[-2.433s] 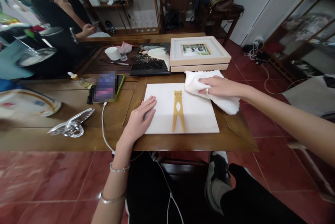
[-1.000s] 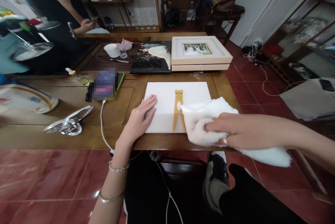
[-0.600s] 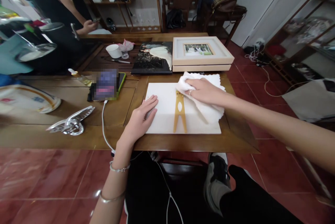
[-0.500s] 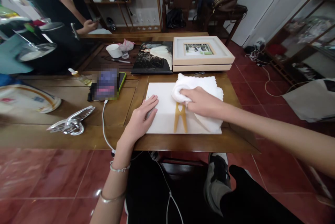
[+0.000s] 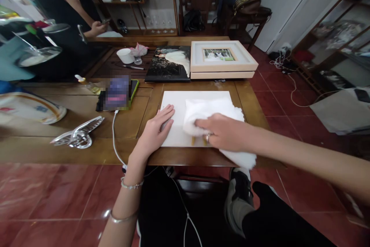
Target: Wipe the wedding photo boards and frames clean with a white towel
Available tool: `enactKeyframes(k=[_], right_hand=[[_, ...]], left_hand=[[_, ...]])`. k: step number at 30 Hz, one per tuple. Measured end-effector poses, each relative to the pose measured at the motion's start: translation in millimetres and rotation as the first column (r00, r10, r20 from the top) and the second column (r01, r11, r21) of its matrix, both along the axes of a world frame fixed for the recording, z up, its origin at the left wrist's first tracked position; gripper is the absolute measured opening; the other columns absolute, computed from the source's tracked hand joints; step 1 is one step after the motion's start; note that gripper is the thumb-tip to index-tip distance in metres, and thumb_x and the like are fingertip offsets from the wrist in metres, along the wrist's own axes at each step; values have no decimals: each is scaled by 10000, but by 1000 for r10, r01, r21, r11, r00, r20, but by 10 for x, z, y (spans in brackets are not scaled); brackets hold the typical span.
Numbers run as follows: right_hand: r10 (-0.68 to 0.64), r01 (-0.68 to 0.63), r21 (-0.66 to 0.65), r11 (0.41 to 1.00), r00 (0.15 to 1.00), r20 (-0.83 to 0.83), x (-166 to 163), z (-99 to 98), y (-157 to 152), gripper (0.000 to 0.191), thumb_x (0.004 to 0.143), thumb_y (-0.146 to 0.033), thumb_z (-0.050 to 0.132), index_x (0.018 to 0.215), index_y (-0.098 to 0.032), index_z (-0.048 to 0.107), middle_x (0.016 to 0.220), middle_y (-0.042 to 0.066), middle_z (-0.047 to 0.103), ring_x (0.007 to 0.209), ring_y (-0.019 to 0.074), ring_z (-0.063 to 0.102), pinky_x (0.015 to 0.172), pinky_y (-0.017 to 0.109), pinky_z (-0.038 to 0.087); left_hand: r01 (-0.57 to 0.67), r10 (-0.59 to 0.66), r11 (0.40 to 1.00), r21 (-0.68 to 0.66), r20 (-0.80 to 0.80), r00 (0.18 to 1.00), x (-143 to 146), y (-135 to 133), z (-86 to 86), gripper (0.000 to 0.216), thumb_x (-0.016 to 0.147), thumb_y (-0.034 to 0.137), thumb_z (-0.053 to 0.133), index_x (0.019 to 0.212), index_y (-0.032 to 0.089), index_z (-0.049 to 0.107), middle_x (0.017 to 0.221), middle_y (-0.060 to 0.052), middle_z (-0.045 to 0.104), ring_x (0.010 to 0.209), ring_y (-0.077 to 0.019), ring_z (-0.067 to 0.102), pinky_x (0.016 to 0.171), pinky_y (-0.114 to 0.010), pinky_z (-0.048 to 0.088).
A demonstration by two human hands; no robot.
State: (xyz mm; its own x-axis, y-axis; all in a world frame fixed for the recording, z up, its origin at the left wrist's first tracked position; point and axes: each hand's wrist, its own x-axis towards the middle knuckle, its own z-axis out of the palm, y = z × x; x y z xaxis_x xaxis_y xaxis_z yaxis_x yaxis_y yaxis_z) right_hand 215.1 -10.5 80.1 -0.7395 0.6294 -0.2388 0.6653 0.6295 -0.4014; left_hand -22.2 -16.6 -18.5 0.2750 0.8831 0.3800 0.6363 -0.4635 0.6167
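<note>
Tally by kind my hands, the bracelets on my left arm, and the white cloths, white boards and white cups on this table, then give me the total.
Left hand and right hand: 2 hands
Chain bracelet and bangle: 2 bracelets
White cloth: 1
White board: 1
White cup: 1
Total: 7
</note>
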Motion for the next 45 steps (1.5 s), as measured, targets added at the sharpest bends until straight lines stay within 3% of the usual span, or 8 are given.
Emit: enactKeyframes(k=[9,16,20,23,29,36,41,45], right_hand=[[-34,24,222,975,998,44,-203,-49,622,262,796,-112,388,992,-157,556,830,129,606,654,201,528,558,276,316],[71,-100,202,974,987,147,-230,30,95,326,742,-70,436,1000,-155,618,1016,171,611,815,260,602,718,368,410],[181,-190,97,977,978,101,-211,108,-280,316,749,-75,445,987,-160,635,1015,170,635,1036,305,567,867,444,408],[201,-206,30,978,972,119,-204,161,-350,293,743,-95,455,962,-168,636,1025,163,638,991,293,584,844,427,420],[103,-105,9,994,985,137,-177,141,141,297,745,-121,417,974,-194,592,813,103,606,591,185,522,523,278,349],[17,-29,204,979,998,58,-358,-50,717,273,793,-122,389,1001,-154,563,889,149,621,721,227,577,609,312,396],[87,-96,258,961,995,46,-488,-185,419,342,763,-68,424,1059,-123,584,1107,204,615,1136,322,514,967,551,340],[206,-210,190,959,978,41,-426,-132,-118,314,776,-96,458,1047,-113,615,1145,218,625,1245,334,448,1025,609,283]], left_hand=[[0,0,1000,-4,2,1000,5,-4,13,362,928,253,472,1257,159,590,1376,-100,527,1320,-223,442,1136,-461,316],[4,-3,1000,-15,15,1000,8,-1,8,364,929,244,467,1263,159,584,1378,-106,523,1327,-217,431,1140,-466,307],[5,-5,1000,-17,10,1000,8,1,4,366,929,237,463,1264,152,583,1379,-113,520,1327,-218,431,1141,-469,303],[4,-4,1000,-16,9,1000,11,-1,9,365,928,236,461,1263,157,585,1381,-111,520,1328,-217,431,1141,-471,303],[4,-4,1000,-18,12,1000,17,-4,15,369,930,249,456,1264,162,586,1384,-105,518,1330,-233,426,1138,-481,303],[0,0,1000,-11,0,1000,15,-7,26,371,931,256,462,1264,153,589,1375,-108,528,1319,-236,441,1137,-462,308],[5,-5,1000,-11,8,1000,6,-4,30,370,945,234,410,1259,163,592,1359,-93,548,1322,-233,437,1139,-458,307],[-1,1,1000,-21,16,1000,6,-3,28,373,936,227,420,1269,178,582,1367,-86,540,1320,-227,441,1133,-464,324]])
